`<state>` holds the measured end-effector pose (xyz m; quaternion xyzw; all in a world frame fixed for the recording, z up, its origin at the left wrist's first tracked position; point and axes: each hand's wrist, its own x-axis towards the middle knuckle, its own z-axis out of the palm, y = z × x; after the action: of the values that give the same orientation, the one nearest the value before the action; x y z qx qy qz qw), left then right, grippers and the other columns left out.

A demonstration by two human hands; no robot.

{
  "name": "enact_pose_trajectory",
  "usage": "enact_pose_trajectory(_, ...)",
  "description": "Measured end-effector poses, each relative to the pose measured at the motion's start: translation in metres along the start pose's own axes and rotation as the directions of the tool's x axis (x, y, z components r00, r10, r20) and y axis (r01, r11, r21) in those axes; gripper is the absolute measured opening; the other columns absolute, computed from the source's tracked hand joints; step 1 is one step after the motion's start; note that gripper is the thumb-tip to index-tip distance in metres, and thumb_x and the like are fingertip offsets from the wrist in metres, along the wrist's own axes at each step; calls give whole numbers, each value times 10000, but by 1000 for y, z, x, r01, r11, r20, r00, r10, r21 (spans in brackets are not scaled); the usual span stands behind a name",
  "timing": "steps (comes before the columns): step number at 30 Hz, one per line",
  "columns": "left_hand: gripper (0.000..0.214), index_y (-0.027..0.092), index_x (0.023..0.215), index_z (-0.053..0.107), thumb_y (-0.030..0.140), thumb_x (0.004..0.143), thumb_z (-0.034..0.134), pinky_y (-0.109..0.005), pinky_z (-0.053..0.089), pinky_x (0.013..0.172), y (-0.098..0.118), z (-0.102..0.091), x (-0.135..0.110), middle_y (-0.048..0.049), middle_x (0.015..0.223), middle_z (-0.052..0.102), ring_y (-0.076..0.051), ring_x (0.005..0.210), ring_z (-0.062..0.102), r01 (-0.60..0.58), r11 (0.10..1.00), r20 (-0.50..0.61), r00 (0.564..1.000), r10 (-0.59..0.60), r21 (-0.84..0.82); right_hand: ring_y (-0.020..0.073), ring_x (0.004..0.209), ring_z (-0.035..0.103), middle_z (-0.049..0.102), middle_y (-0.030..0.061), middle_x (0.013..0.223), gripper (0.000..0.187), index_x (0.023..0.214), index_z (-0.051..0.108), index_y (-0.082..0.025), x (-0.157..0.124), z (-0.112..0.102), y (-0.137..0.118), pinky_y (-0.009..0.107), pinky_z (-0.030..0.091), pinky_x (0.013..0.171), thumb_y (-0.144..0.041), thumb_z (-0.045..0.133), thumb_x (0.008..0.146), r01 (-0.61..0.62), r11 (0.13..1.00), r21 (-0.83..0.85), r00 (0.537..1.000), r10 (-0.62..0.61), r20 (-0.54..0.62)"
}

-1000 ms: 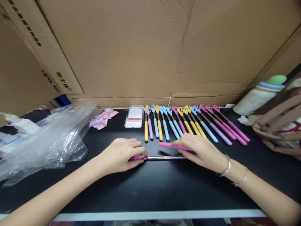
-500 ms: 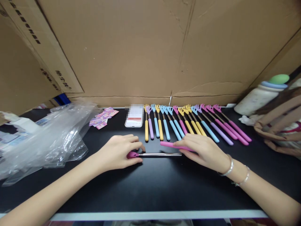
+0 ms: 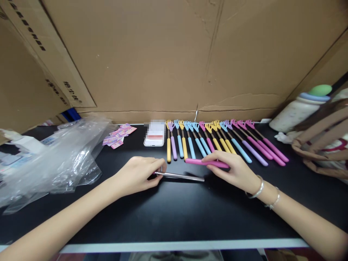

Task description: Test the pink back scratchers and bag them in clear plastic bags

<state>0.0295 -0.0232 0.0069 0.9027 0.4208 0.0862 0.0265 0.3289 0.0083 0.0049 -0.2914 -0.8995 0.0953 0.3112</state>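
Observation:
In my left hand a metal back scratcher rod is pinched near its head, which my fingers mostly hide; the bare silver end points right. My right hand grips a pink tubular handle, held roughly level, its free end toward the left. Rod and handle are apart, the handle lying a little farther from me. Beyond them a row of back scratchers in yellow, purple, blue and pink lies with the claw heads toward the cardboard.
Clear plastic bags are heaped at the left, near small pink printed cards. A phone lies left of the row. At the right stand a white bottle and a brown bag. A cardboard wall closes off the back.
My left hand has closed on the rod's head end and tilted the rod, its bare end now lower. My right hand has raised the pink handle slightly away from me.

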Motion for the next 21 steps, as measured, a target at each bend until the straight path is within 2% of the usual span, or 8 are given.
enact_pose_trajectory(4, 134, 248, 938, 530, 198, 819, 496, -203, 333, 568, -2, -2, 1, 65, 719, 640, -104, 612, 595, 14, 1000, -4, 1000, -14, -14, 141, 762, 653, 672, 37, 886, 108, 938, 611, -204, 1, 3, 0, 247, 509, 690, -229, 544, 858, -144, 973, 178, 988, 151, -26)
enact_pose_trajectory(7, 208, 292, 1017, 544, 223, 822, 516, -195, 328, 556, -5, -1, 0, 81, 719, 649, -99, 603, 601, 28, 1000, -30, 999, -29, -8, 152, 726, 653, 664, 43, 857, 118, 909, 599, -193, 0, 7, 3, 264, 509, 671, -290, 571, 848, -257, 908, 331, 960, 278, -19)
enact_pose_trajectory(11, 244, 324, 1060, 558, 265, 823, 544, -184, 342, 557, -12, 0, -1, 95, 749, 668, -87, 611, 614, 51, 999, -108, 993, -53, -20, 135, 622, 604, 638, 5, 674, 181, 841, 543, -202, 0, 12, 7, 236, 462, 569, -364, 619, 817, -368, 736, 568, 890, 455, -12)
enact_pose_trajectory(14, 186, 307, 1013, 585, 280, 834, 541, -176, 357, 566, -19, -1, -1, 94, 797, 691, -79, 654, 633, 41, 999, -192, 980, -47, -37, 102, 540, 508, 581, -21, 608, 236, 791, 526, -205, 1, 13, 8, 217, 399, 501, -421, 622, 806, -379, 598, 707, 815, 577, -51)
enact_pose_trajectory(17, 162, 287, 1009, 593, 313, 883, 494, -177, 372, 582, -27, -4, -1, 79, 885, 708, -81, 694, 645, 11, 1000, -246, 969, -12, -4, 81, 501, 435, 519, -41, 572, 275, 760, 506, -205, 3, 12, 7, 206, 355, 473, -451, 621, 799, -383, 454, 804, 743, 669, -24)
enact_pose_trajectory(19, 188, 279, 1025, 595, 341, 915, 456, -183, 378, 588, -32, -7, -1, 65, 913, 710, -90, 715, 650, 5, 999, -267, 964, 9, 51, 79, 497, 418, 502, -43, 565, 299, 737, 481, -204, 4, 12, 6, 203, 335, 463, -466, 610, 804, -392, 378, 839, 714, 700, 18)
enact_pose_trajectory(21, 206, 279, 1033, 601, 354, 929, 440, -192, 383, 596, -36, -10, -1, 57, 920, 711, -103, 749, 657, 16, 993, -299, 954, 19, 115, 79, 496, 407, 490, -45, 558, 312, 719, 462, -204, 4, 12, 6, 203, 320, 457, -469, 599, 812, -390, 349, 852, 709, 704, 36)
